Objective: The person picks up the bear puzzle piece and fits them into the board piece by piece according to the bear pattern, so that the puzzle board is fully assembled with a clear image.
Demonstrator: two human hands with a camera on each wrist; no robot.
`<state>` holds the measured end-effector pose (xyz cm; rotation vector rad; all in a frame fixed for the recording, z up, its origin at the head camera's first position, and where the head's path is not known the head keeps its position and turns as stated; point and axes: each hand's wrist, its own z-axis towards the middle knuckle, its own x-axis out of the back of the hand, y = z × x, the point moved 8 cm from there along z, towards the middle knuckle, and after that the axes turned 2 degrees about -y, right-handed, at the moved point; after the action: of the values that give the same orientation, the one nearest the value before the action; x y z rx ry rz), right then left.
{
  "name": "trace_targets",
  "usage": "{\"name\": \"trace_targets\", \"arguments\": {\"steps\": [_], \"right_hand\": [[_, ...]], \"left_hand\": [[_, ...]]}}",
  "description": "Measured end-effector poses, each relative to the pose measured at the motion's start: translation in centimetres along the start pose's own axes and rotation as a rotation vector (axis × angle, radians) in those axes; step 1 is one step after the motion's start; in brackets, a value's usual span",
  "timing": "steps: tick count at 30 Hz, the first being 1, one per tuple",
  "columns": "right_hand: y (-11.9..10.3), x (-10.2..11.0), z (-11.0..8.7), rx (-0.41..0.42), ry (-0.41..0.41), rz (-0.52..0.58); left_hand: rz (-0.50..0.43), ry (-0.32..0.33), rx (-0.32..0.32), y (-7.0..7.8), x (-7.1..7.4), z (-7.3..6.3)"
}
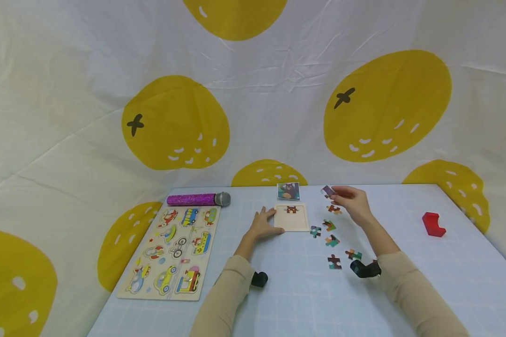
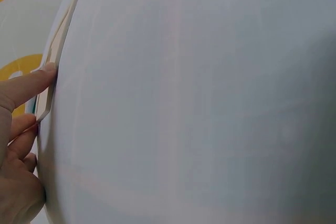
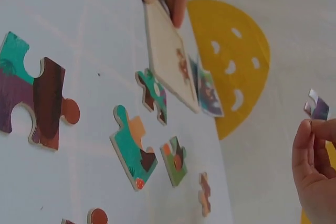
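Observation:
My right hand (image 1: 353, 204) pinches a small puzzle piece (image 1: 327, 191) with purple on it, raised above the table's far part. In the right wrist view the piece (image 3: 318, 105) sticks up from the fingertips. A shallow wooden puzzle tray (image 1: 291, 224) lies flat in front of me, with one brown piece (image 1: 292, 209) inside along its far side. My left hand (image 1: 263, 224) rests at the tray's near left corner, fingers spread, thumb against the near edge. Behind the tray is a picture card (image 1: 288, 191) with a dark animal on it.
Several loose puzzle pieces (image 1: 334, 262) are scattered right of the tray. To the left lie a wooden vehicle board (image 1: 149, 272) and a purple glitter microphone (image 1: 191, 200). A red block (image 1: 433, 224) sits far right. A patterned cloth (image 1: 274, 117) hangs behind the table.

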<state>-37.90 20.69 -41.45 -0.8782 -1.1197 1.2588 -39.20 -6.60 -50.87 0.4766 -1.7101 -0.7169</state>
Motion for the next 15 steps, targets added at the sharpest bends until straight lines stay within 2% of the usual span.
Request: {"name": "trace_targets", "arguments": {"steps": [4, 12, 15], "right_hand": [[0.3, -1.1, 0.5, -0.018, -0.005, 0.067], [2.1, -4.1, 1.5, -0.106, -0.026, 0.125], [2.9, -5.4, 1.9, -0.112, -0.042, 0.057]], "left_hand": [[0.004, 0.0, 0.001, -0.1, 0.0, -0.1], [0.008, 0.008, 0.004, -0.1, 0.0, 0.0], [0.002, 0.013, 0.0, 0.0, 0.1, -0.1]]}}
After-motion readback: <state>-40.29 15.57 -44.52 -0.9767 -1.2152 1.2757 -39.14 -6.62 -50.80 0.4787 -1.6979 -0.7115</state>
